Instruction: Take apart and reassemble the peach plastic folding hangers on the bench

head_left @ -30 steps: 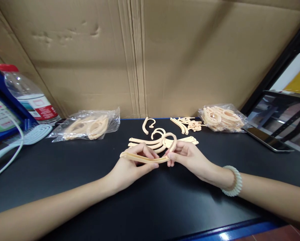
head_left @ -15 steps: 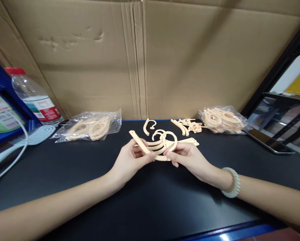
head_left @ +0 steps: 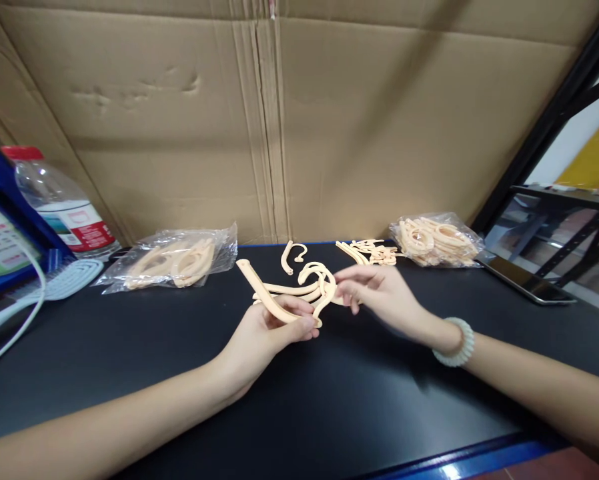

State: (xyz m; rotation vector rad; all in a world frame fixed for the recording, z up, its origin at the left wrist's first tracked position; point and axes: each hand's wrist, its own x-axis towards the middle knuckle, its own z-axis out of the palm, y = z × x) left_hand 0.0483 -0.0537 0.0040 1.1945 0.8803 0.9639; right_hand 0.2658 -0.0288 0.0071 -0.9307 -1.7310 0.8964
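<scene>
Slightly left of centre, my left hand (head_left: 274, 327) pinches a cream plastic hanger arm (head_left: 262, 291), a long curved bar slanting up to the left. A curved cream piece (head_left: 324, 303) rises from its lower end, at my left fingertips; whether they are joined I cannot tell. Close to the right of that piece is my right hand (head_left: 374, 293), its fingers loosely bent and apart, with nothing visibly held. Behind both hands lie more cream hanger arms (head_left: 292, 290) and a hook-shaped part (head_left: 309, 268), partly hidden by the held pieces.
Clear bags of cream parts lie back left (head_left: 174, 260) and back right (head_left: 437, 240). Loose parts (head_left: 377, 252) and a separate bar (head_left: 287, 259) lie along the cardboard wall (head_left: 179, 133). At left are a bottle (head_left: 64, 200) and hairbrush (head_left: 74, 277); a tablet (head_left: 524, 280) is at right.
My right hand has let go of the ring-shaped part and moved slightly up and away. The held piece has turned in my left hand. The whole view has shifted slightly.
</scene>
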